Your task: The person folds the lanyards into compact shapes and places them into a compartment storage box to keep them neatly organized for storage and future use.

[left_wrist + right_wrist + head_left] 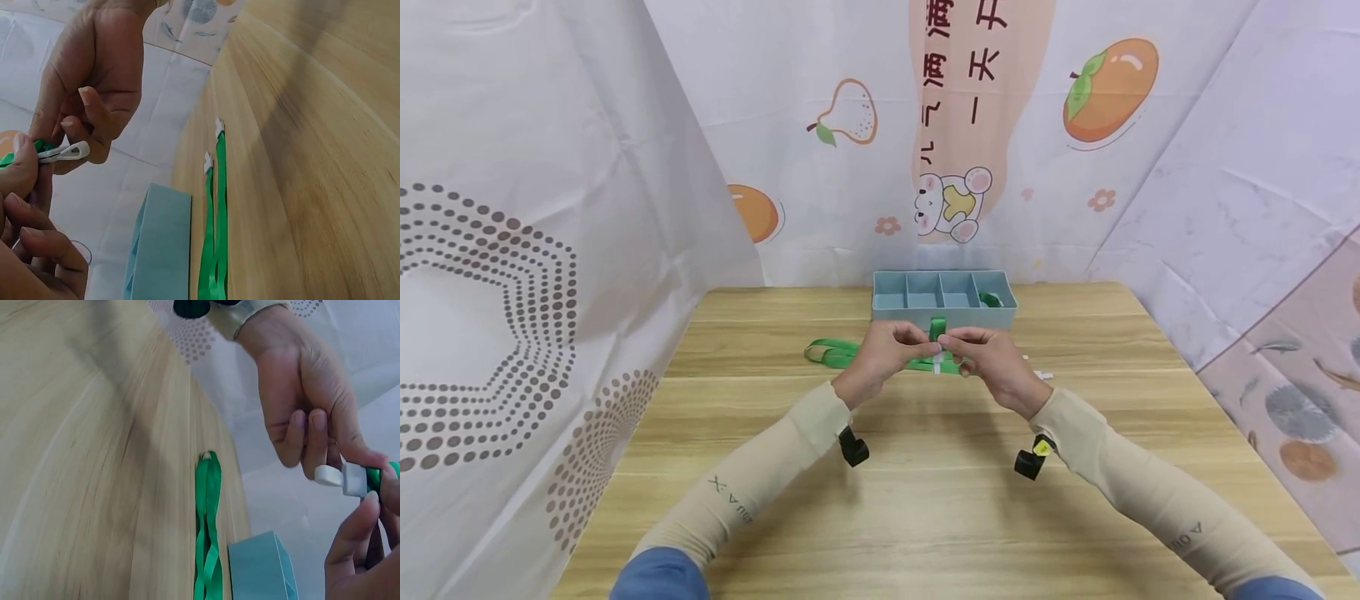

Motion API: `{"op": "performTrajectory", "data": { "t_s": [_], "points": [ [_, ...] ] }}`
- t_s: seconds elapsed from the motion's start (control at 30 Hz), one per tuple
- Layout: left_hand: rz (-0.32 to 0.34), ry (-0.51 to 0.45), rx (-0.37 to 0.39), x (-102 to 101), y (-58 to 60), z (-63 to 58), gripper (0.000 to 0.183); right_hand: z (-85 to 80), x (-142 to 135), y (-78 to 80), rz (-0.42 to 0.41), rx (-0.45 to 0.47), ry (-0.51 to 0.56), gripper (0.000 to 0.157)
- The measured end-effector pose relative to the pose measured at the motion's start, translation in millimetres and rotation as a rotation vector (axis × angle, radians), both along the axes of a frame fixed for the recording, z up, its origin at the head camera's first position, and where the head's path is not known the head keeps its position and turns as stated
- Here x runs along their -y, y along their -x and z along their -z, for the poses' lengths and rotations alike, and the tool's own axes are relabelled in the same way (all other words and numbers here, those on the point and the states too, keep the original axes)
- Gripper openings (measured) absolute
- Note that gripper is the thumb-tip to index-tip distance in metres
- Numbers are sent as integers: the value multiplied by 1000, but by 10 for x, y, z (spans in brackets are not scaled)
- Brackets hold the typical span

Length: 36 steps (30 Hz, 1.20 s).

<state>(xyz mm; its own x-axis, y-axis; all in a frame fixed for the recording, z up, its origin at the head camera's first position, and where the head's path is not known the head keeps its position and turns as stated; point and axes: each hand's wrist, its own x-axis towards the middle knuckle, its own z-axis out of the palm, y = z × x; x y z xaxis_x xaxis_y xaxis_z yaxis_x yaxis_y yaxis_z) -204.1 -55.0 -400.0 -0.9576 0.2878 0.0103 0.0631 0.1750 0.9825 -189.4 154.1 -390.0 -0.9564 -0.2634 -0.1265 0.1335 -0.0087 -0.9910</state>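
Observation:
Above the table, both hands meet on a green lanyard [937, 327] folded into a small bundle, with a white plastic clip [354, 480] at its end. My left hand [880, 354] pinches the folded strap just by the clip between thumb and finger. From the other side, my right hand [996, 362] pinches the same strap, its thumb and fingertip close to the left ones. In the left wrist view the clip's looped end sticks out past the fingertips. Below the hands, more green lanyards [222, 187] with white clips lie stretched across the table; the hands partly cover them in the head view.
A blue-grey box [943, 315] with several compartments stands at the table's back, just beyond the hands. Its rightmost compartment contains a green and white item [990, 300]. Printed curtains [850, 208] hang behind and beside the wooden table [925, 517].

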Motion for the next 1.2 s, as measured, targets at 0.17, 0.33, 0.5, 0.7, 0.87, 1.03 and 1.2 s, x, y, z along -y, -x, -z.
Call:
{"op": "performTrajectory", "data": {
  "t_s": [0.17,0.33,0.5,0.7,0.87,1.03,1.2],
  "points": [
    [63,28,-4,34,98,54,21,38,-43,41,-17,-55,-92,34],
    [128,15,-34,144,242,170,26,94,-71,61,-27,-96,-150,30],
    [102,-6,-49,284,416,253,39,124,-88,65,-18,-113,-191,25],
    [0,51,-44,465,620,362,40,165,-112,66,-20,-122,-224,31],
    [-69,101,-60,578,739,447,37,200,-124,61,-42,-157,-220,34],
    [-128,151,-75,660,830,505,40,231,-119,64,-60,-181,-236,31],
    [-171,211,-83,718,936,536,47,244,-110,43,-57,-166,-235,28]
  ]
}}
